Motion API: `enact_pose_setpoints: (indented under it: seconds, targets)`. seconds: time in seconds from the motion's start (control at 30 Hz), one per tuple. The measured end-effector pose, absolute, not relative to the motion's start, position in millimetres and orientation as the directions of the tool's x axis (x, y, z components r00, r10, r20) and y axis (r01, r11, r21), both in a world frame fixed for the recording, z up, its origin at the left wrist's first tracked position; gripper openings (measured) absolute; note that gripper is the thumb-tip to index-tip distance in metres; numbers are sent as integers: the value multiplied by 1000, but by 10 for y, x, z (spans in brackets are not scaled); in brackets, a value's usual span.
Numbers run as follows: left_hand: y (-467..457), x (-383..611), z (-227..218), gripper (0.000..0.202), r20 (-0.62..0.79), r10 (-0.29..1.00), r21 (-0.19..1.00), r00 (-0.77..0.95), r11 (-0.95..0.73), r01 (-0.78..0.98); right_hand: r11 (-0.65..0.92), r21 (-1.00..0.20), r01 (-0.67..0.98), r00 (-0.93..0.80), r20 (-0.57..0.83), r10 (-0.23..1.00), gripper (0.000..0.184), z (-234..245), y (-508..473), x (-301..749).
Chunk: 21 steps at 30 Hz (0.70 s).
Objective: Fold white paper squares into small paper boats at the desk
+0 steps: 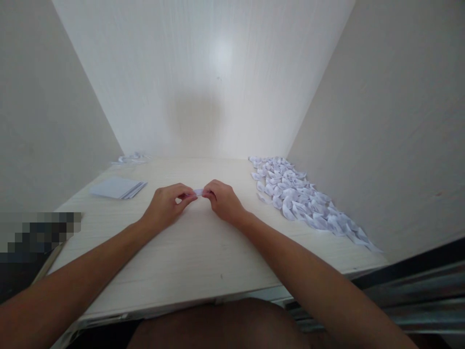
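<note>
Over the middle of the white table (189,257), a small piece of white paper (198,192) is stretched between my two hands. My left hand (170,203) pinches its left end between thumb and fingers. At the other end, my right hand (223,198) is closed on the paper, its fingertips partly covering it. Only a short strip shows between the hands, so its full shape is hidden. To the right of my right hand lies a spread pile of curled, folded white paper pieces (290,191).
A stack of flat white paper sheets (116,187) lies left of my left hand. Thin paper scraps (131,158) sit in the far left corner. Walls enclose the table at the back (232,121), left (47,121) and right (381,145). The table's front edge is near my legs.
</note>
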State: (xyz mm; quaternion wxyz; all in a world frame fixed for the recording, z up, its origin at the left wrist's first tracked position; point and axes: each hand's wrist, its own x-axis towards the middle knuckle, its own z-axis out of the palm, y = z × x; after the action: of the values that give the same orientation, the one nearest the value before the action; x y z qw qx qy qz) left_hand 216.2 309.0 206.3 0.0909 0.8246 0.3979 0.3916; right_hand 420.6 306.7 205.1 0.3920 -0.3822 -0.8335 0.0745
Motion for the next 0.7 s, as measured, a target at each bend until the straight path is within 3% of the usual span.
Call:
enact_pose_setpoints:
  seconds: [0.37, 0.53, 0.7]
  targets:
    - [3087, 2172, 2081, 21, 675, 639, 367, 369, -725, 583, 715, -285, 638, -389, 682, 619, 21, 2014, 3068, 4141]
    - [3071, 2194, 2058, 21, 661, 713, 494, 235, -649, 579, 709, -275, 650, -397, 671, 625, 20, 2008, 3077, 4161]
    - [3102, 2199, 2022, 23, 585, 783, 632, 209, -602, 487, 712, -246, 658, -409, 677, 612, 19, 1964, 3083, 4173]
